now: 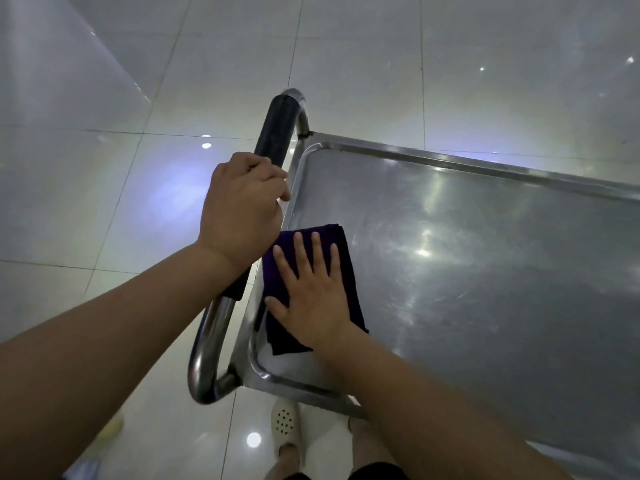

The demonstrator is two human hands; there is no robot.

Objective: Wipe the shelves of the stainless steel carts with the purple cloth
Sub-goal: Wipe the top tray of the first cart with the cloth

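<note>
The right hand (313, 299) is covering the middle of the folded purple cloth (332, 242), the left hand (239, 209) is hiding part of the black foam handle grip (275, 128), and the stainless steel cart's top shelf (485, 254) is running off the right edge.

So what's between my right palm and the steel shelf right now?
The folded purple cloth. In the head view the right hand lies flat on it, pressing it onto the cart's top shelf near the handle-side rim.
</note>
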